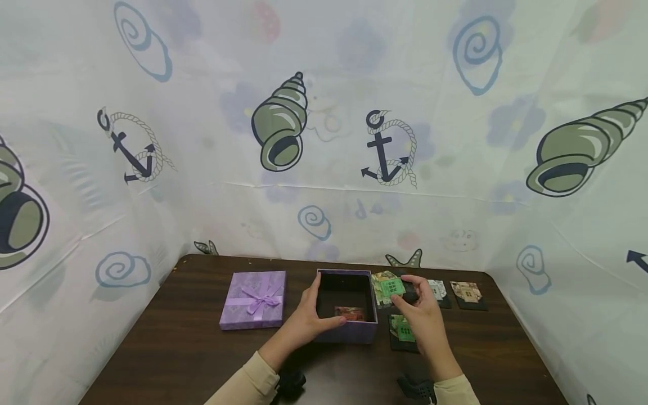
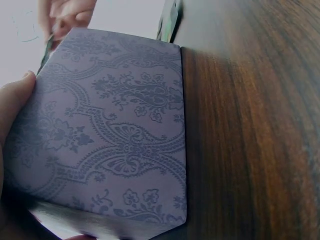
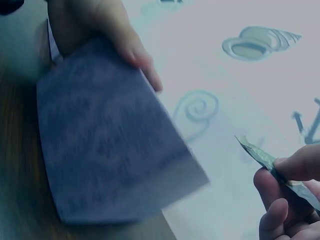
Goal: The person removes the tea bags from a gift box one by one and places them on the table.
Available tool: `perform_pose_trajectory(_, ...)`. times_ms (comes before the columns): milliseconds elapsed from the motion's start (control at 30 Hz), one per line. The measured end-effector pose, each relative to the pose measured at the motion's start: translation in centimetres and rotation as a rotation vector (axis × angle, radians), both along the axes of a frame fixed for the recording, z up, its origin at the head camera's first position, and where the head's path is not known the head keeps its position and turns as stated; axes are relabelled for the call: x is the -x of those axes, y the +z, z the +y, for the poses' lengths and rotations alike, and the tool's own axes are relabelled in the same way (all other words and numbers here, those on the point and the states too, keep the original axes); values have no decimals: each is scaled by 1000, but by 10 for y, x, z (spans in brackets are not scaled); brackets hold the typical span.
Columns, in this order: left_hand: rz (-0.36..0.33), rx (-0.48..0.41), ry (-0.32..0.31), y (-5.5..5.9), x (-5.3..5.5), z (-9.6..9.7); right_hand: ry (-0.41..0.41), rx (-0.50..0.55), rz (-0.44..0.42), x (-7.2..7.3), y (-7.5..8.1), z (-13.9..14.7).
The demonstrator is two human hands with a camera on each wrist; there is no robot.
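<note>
A purple patterned box [image 1: 346,336] stands uncovered on the table, with a small reddish packet [image 1: 349,313] inside it. My left hand [image 1: 307,316] holds the box by its left side, the thumb across the near rim. In the left wrist view, the box's damask-like wall [image 2: 125,125] fills the middle. Just beyond the box's right rim, my right hand [image 1: 424,315] pinches a flat packet with a green label [image 1: 388,287] between thumb and fingers. The right wrist view shows this packet [image 3: 260,156] edge-on, thin and slightly creased.
Left of the box lies its purple lid [image 1: 248,298] with a ribbon bow. A green-labelled packet [image 1: 402,333] lies under my right wrist. Farther right are a pale packet [image 1: 439,292] and a beige one [image 1: 468,293]. A printed cloth [image 1: 334,225] hangs behind the dark wooden table [image 1: 172,337].
</note>
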State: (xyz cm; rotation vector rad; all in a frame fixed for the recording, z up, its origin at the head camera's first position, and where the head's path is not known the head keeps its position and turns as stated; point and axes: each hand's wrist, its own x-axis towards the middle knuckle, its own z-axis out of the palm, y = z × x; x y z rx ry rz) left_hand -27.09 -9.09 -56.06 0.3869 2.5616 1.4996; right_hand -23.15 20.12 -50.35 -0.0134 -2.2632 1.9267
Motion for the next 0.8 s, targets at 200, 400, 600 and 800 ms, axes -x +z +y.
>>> perform_pose_trajectory(200,6,-8,-6,1,-1,-1,-51,3,-34,-3,-10,28)
perform_pose_trajectory(400,2,-11,-10,2,-2,0,-118,-87,-91,-8,-31,59)
perform_pose_trajectory(600,5,-19,-14,3,-1,0,-174,-101,-142,-12,-51,88)
perform_pose_trajectory(800,-7,-10,-10,4,-3,0,-203,-70,-217,-19,-66,109)
